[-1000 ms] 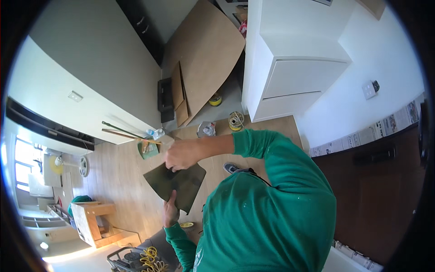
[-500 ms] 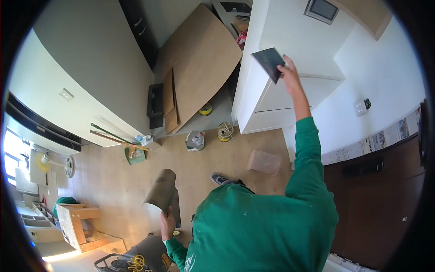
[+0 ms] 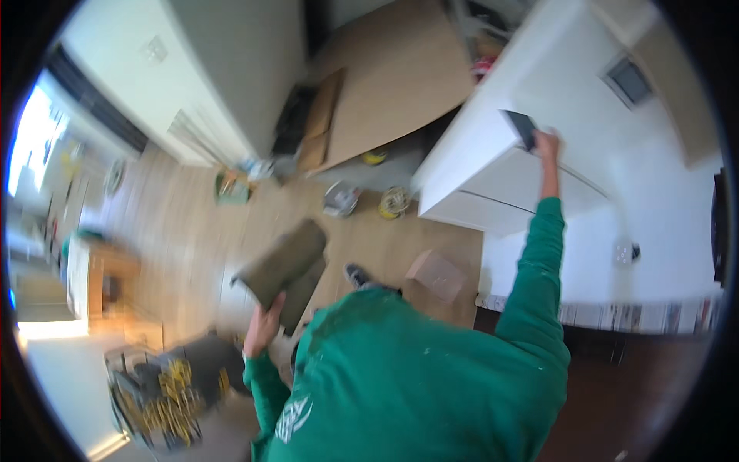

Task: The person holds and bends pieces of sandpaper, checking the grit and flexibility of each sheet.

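My left hand (image 3: pixel 264 327) is closed on the near edge of a curled brown-grey sheet (image 3: pixel 286 262), its material unclear. The sheet bends over in an arch above the wood floor. My right arm reaches far forward and right. There my right hand (image 3: pixel 546 144) grips a small dark flat rectangular sheet (image 3: pixel 520 128) by one edge. It is tilted over the top of a white cabinet (image 3: pixel 500 181); whether it touches the cabinet, I cannot tell.
A big brown board (image 3: pixel 392 77) leans ahead. Near it stand a grey bucket (image 3: pixel 341 200) and a yellow-based tub (image 3: pixel 394 202). A pinkish box (image 3: pixel 436 276) lies by my foot. Left are a wooden stool (image 3: pixel 108 277) and a dark machine with yellow cord (image 3: pixel 178 396).
The view has swung, so the room appears rotated and blurred. The dark sheet in my right hand shows narrower now. Both hands keep their hold.
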Demonstrator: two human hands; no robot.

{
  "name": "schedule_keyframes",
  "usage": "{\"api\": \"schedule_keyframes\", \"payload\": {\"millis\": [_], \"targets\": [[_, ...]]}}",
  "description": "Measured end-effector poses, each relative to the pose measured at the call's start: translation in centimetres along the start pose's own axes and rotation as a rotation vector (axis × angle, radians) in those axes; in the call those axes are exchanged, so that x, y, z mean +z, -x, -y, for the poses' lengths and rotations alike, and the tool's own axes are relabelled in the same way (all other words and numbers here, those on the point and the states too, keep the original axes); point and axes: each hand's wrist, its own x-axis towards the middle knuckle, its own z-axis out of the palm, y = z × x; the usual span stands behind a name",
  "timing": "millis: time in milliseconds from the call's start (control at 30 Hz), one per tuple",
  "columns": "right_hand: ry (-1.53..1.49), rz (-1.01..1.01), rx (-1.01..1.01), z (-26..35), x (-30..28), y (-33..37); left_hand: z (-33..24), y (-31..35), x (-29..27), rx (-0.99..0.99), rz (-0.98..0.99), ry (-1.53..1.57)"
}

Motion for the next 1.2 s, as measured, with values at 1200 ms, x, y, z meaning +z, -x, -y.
{"api": "schedule_keyframes", "payload": {"millis": [1200], "targets": [[-0.921,2.091,0.401,25.8,2.9,47.7,2.4,4.9,-0.7,-0.192,-0.076,0.931]]}}
